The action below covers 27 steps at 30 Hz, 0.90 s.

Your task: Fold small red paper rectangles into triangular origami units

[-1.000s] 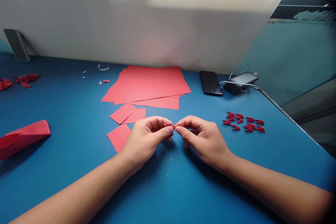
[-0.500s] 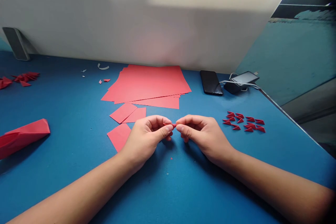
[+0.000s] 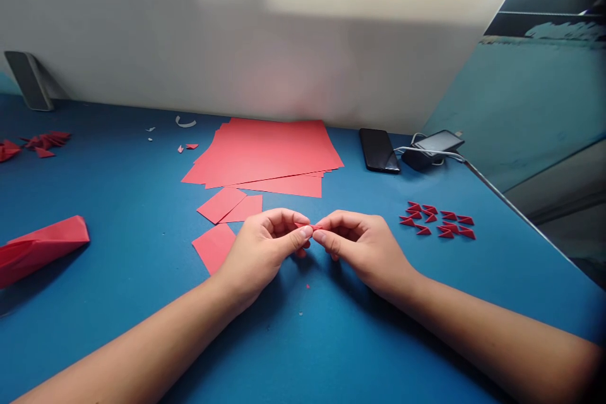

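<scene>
Pinching a small folded red paper piece (image 3: 305, 226) fingertip to fingertip, the left hand (image 3: 260, 246) and right hand (image 3: 364, 246) hold it above the blue table (image 3: 118, 303), long axis crosswise, narrow tip toward the right hand. Folded red triangles (image 3: 438, 221) lie off right; red paper sheets (image 3: 260, 154) lie beyond.

Left hand (image 3: 258, 246) and right hand (image 3: 364, 246) pinch a small folded red paper piece (image 3: 305, 226) between them, above the blue worktop (image 3: 331, 341). Just ahead, cut red paper rectangles (image 3: 221, 205); beyond them, a stack of red paper sheets (image 3: 265, 154). To the right, rows of folded red triangles (image 3: 438, 221); farther back, a black smartphone (image 3: 379, 150).
</scene>
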{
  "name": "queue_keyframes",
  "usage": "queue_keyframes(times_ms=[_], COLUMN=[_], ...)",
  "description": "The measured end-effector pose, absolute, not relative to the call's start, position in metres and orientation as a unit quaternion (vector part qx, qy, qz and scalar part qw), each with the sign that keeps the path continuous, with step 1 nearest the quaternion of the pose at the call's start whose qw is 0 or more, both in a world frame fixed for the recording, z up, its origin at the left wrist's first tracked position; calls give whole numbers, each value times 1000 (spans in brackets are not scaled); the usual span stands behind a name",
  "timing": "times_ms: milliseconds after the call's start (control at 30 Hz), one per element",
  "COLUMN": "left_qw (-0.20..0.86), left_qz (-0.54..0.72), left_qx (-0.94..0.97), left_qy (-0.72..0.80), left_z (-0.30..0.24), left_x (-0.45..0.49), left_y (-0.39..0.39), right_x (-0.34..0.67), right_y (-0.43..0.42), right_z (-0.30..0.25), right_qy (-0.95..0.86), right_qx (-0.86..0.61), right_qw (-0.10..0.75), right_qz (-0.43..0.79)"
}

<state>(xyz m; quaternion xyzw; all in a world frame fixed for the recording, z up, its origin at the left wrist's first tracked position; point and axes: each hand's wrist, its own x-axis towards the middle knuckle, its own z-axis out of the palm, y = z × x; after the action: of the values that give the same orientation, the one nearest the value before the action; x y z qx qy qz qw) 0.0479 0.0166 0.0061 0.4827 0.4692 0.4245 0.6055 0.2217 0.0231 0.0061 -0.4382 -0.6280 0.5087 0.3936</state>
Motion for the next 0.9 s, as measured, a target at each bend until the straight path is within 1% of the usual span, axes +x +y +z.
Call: queue_keyframes(times_ms=[133, 233, 400, 567, 800, 900], left_qw=[602, 571, 479, 375, 324, 319], left_qz=[427, 416, 406, 428, 428, 419], left_qx=[494, 537, 602, 657, 685, 693], left_qy=[460, 461, 494, 494, 492, 492], left_z=[8, 10, 10, 7, 7, 9], left_x=[49, 49, 50, 50, 50, 50], left_y=[16, 13, 9, 9, 7, 7], right_x=[222, 222, 223, 223, 222, 222], right_y=[23, 23, 23, 22, 19, 17], right_z=[6, 4, 3, 2, 1, 0], right_qy=[-639, -649, -663, -680, -692, -699], right_qx=[-432, -431, -444, -438, -459, -471], right_qw=[396, 398, 394, 397, 397, 398], right_qz=[498, 484, 456, 435, 391, 363])
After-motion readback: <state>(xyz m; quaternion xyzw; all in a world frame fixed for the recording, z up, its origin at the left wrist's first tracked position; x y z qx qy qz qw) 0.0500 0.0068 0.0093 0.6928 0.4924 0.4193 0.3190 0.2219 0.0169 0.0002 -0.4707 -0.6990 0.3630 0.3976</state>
